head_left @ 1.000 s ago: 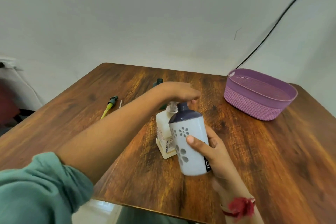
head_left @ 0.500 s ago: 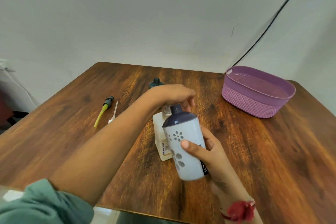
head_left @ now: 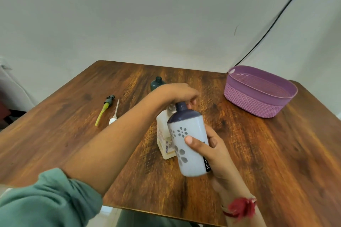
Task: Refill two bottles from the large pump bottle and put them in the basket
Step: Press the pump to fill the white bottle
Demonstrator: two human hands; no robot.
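Right hand (head_left: 212, 151) grips a white flowered bottle (head_left: 190, 145) above a wooden table (head_left: 276, 153) by a pale wall (head_left: 166, 14); left hand (head_left: 177, 94) covers the pump bottle (head_left: 163, 134) just behind, grip unclear.

Your widest lane is the bare wood along the right edge of the table (head_left: 287, 156), up to the basket (head_left: 247, 105) at the far right corner. Mid-table, the pump bottle (head_left: 163, 134), the flowered bottle (head_left: 191, 155) and your left hand (head_left: 177, 92) with its forearm bar the crossing. Two loose pumps (head_left: 105, 107) lie toward the left edge; a dark bottle (head_left: 156, 84) seems to stand just behind that hand.
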